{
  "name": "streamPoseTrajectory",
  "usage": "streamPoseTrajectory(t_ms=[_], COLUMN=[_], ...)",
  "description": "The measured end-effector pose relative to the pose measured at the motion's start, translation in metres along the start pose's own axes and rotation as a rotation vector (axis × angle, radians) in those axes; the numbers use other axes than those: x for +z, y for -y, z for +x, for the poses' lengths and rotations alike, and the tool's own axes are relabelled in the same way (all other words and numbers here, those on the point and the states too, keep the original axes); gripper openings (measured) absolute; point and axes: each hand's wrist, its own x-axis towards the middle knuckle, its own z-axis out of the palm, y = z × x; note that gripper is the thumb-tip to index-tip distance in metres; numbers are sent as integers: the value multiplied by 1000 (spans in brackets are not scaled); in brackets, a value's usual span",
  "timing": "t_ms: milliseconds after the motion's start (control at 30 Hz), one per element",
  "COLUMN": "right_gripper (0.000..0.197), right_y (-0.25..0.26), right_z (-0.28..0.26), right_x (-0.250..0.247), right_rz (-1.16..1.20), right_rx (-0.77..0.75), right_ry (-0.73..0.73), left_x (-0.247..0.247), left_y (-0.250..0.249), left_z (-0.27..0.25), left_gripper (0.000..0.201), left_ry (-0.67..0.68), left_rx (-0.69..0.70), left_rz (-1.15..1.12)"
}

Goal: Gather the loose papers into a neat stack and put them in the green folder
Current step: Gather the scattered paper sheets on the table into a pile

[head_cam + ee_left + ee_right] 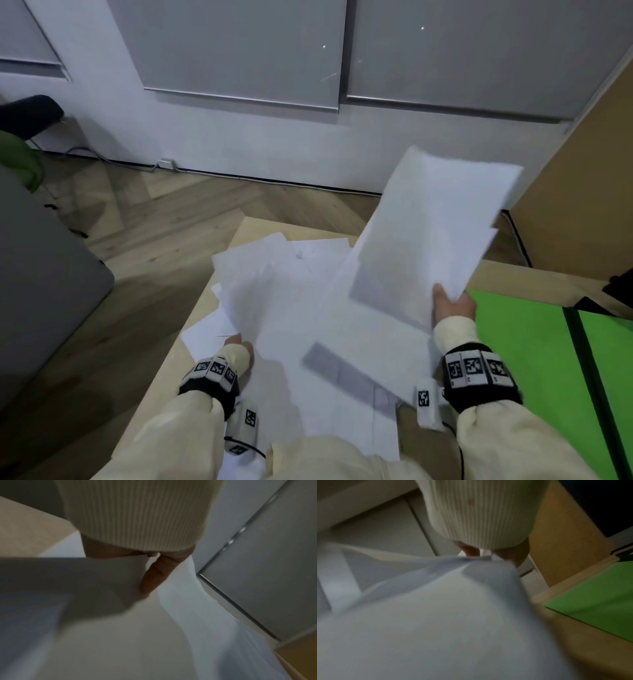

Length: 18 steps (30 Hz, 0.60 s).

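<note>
Several loose white papers (291,308) lie fanned out over a light wooden table (171,377). My right hand (452,305) pinches the lower corner of a few sheets (431,233) and holds them tilted above the pile; the right wrist view shows that hand (479,553) gripping the sheets (436,615). At the pile's left edge my left hand (239,342) grips a sheet, its fingers hidden beneath. In the left wrist view, one finger of the left hand (154,574) lies along the paper (120,642). The green folder (531,342) lies open on the right, also in the right wrist view (599,599).
A dark spine (582,359) runs down the open folder. A black object (616,291) sits at the table's right edge, with a wooden panel (582,188) behind it. A grey piece of furniture (41,291) stands to the left, across wood floor (154,222).
</note>
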Motion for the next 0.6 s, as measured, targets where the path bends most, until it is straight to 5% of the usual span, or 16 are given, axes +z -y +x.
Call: streamPoseTrajectory(t_ms=[167, 367, 600], right_gripper=[57, 60, 54], right_y=[-66, -109, -108], right_z=[-28, -36, -24], right_x=[11, 25, 23], right_rz=[-410, -833, -782], right_rx=[113, 180, 83], right_ry=[254, 343, 575], left_x=[5, 3, 15], left_y=[-27, -28, -32], left_z=[-16, -23, -33], left_gripper=[40, 68, 69], left_ry=[49, 90, 38], left_rx=[-48, -62, -33], left_rz=[-116, -293, -373])
